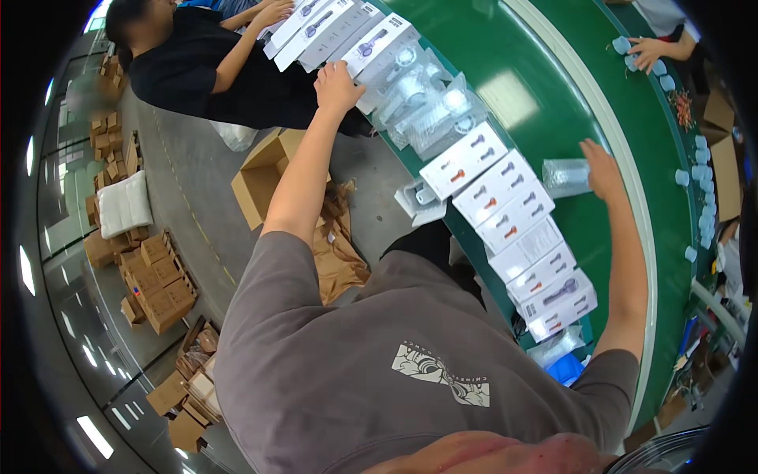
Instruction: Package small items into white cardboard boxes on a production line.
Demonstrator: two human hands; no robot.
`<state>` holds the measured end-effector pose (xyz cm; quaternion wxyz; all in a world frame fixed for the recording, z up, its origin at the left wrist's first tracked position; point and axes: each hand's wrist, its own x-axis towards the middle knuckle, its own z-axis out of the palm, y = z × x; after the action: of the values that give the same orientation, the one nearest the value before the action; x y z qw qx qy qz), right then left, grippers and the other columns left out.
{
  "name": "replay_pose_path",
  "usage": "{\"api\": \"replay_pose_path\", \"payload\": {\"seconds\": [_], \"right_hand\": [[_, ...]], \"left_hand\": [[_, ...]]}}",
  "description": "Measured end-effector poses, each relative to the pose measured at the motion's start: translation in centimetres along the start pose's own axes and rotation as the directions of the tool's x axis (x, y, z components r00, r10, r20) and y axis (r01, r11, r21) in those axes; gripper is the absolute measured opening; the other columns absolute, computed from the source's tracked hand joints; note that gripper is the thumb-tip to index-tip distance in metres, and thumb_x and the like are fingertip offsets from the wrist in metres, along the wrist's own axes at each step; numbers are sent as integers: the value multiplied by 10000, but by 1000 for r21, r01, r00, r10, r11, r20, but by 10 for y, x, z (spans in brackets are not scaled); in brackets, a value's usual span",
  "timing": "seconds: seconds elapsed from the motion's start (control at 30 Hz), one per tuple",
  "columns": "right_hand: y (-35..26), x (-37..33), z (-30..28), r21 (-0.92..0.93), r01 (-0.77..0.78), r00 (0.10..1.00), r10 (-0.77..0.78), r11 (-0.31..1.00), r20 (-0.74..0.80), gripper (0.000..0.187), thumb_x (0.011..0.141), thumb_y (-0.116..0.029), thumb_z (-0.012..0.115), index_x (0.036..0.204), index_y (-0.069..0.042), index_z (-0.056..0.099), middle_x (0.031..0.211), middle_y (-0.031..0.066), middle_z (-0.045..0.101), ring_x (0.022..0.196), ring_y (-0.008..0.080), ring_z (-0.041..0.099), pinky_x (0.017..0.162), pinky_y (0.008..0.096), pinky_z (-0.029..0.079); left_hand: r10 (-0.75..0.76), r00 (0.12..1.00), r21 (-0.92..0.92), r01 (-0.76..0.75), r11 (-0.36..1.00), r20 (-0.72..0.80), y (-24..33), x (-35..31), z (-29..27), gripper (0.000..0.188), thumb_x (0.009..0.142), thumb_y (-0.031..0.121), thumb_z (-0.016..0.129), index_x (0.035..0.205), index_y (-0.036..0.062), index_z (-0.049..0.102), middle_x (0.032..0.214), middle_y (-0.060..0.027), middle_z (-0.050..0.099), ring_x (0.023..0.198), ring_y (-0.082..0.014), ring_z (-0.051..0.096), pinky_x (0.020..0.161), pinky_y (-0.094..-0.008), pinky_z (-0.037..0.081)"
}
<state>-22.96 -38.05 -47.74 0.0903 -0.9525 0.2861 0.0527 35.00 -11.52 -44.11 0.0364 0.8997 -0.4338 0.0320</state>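
Observation:
My left hand [339, 87] reaches to the far row of white boxes, its fingers apart at the near corner of a white printed box [377, 43]. Next to it lie several clear bubble-wrapped items [430, 110] in a heap. On the right, my right hand [603, 169] is against the end of a bubble-wrapped cylinder [565, 178] on the green conveyor belt, with its fingers stretched past the wrap. Between my arms runs a row of white boxes [496, 188] with small pictures of handheld devices. A small open carton [420, 202] sits beside the row, a pale part showing in it.
A co-worker in black [213, 71] stands at the far left, hands on boxes. Another person's hand [649, 54] is among light-blue cups [703, 174] across the belt. An open cardboard box [264, 178] and brown paper [339, 257] lie on the floor; stacked cartons [158, 280] stand farther left.

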Motion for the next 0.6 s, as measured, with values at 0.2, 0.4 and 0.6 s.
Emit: {"api": "replay_pose_path", "payload": {"seconds": [0.2, 0.4, 0.6], "right_hand": [[-18, 41, 40, -227, 41, 898, 64, 973, 434, 923, 671, 67, 698, 1502, -121, 343, 1481, 138, 434, 1332, 310, 449, 1089, 442, 390], [-11, 37, 52, -188, 78, 814, 46, 979, 579, 855, 698, -44, 710, 1471, -54, 344, 1503, 244, 386, 1377, 394, 404, 1141, 486, 352], [13, -20, 64, -285, 77, 839, 93, 955, 536, 552, 665, -97, 762, 1179, -25, 572, 1324, 217, 519, 1256, 405, 492, 1053, 500, 413]], "left_hand": [[28, 984, -121, -6, 993, 176, -24, 33, 13, 632, 737, 381, 756, 1259, 85, 557, 1238, -178, 606, 1249, -383, 490, 1011, -473, 437], [-69, 986, -210, 101, 973, 154, -47, 31, 8, 502, 730, 421, 740, 1108, 95, 685, 1146, -166, 672, 1085, -355, 627, 954, -485, 485], [107, 984, -265, -66, 962, 144, -16, 41, 20, 488, 635, 468, 798, 976, 134, 696, 1027, -83, 692, 1030, -300, 646, 883, -475, 483]]}}
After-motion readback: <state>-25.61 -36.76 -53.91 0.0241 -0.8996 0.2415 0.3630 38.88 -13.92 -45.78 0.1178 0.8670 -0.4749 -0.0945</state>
